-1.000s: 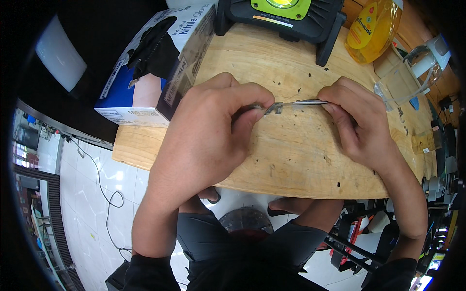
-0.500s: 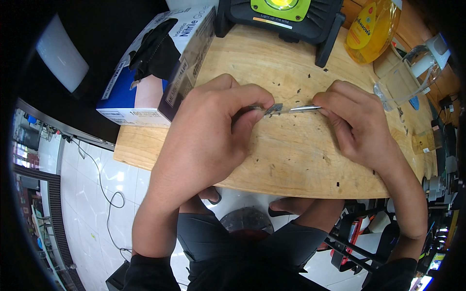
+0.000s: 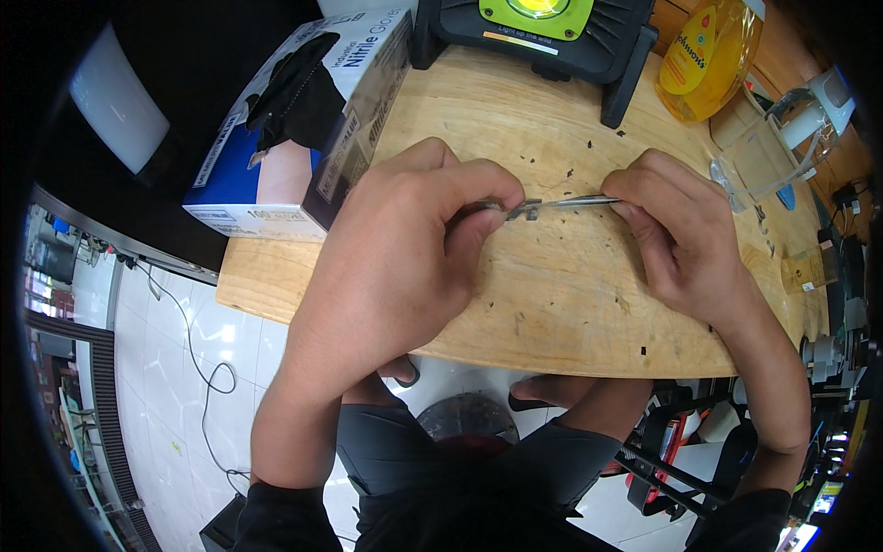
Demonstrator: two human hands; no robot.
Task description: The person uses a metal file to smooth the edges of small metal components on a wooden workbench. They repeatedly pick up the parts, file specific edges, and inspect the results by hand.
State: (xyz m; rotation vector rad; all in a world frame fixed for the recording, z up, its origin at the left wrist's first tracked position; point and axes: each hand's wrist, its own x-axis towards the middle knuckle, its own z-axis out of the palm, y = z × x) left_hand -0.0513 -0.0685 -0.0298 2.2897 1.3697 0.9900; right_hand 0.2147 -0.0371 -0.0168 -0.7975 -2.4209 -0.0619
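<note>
My left hand (image 3: 395, 248) is closed over the middle of the wooden table, pinching a small grey piece (image 3: 522, 211) between thumb and forefinger. Part of the piece is hidden by my fingers. My right hand (image 3: 681, 239) grips a slim metal tool (image 3: 579, 201) in a pinch, its pointed end reaching leftward to the grey piece; I cannot tell whether they touch. Small dark bits (image 3: 643, 350) lie scattered on the tabletop (image 3: 561, 313) around and below my hands.
A glove box (image 3: 212, 193) with black material on top stands left. A work light (image 3: 533, 41) is at the back, a yellow bottle (image 3: 699, 64) and clear containers (image 3: 763, 156) at the right. A cable (image 3: 212, 386) runs across the floor (image 3: 156, 340) beside the table.
The grey piece has changed angle in my left fingers. The metal tool tilted and drew back slightly half a second ago; now it is level again, reaching farther toward the piece.
</note>
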